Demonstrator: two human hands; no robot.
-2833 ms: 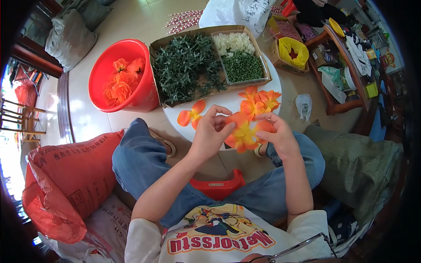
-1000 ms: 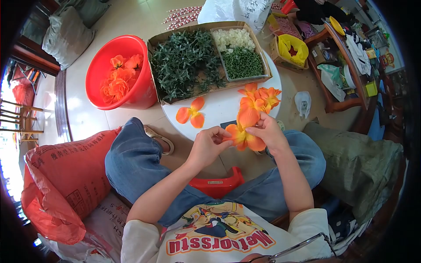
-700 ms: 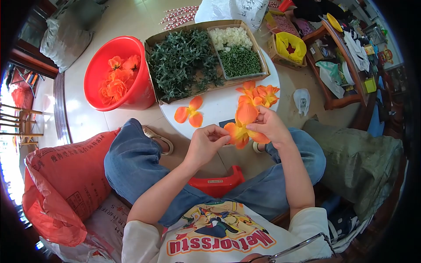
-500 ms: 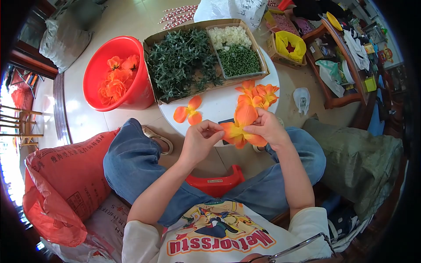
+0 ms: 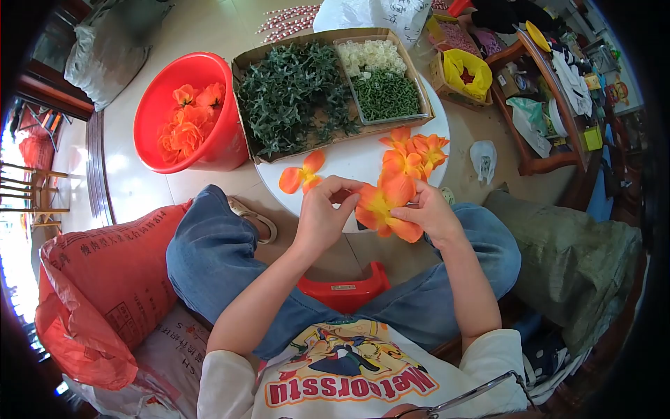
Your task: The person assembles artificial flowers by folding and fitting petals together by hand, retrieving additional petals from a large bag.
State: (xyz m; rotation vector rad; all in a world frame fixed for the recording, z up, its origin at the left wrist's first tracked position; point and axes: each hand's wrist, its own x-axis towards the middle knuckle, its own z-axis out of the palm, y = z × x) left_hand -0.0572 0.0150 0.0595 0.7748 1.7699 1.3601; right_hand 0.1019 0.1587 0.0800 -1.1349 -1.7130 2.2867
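Note:
Between my two hands is an orange and yellow artificial flower [image 5: 385,211] with wide petals, held over the near edge of the white round table [image 5: 279,183]. My right hand [image 5: 431,214] pinches it from the right, thumb across the petals. From the left, the bent fingers of my left hand [image 5: 328,211] grip a petal at its edge. A separate petal piece [image 5: 302,173] lies on the table just beyond my left hand. More orange petal pieces [image 5: 417,150] are piled beyond my right hand, partly behind the held flower.
A cardboard tray [image 5: 300,149] on the table carries green leaves [image 5: 289,91] and a clear box with green stems [image 5: 386,96] and pale pieces. Left stands a red bucket [image 5: 241,133] of orange flowers. Sacks [image 5: 132,279] flank my legs; a red stool [image 5: 345,290] is below.
The flower has turned slightly in my hands and dipped a little. My left hand has shifted slightly up and right, its fingers now more arched at the petal.

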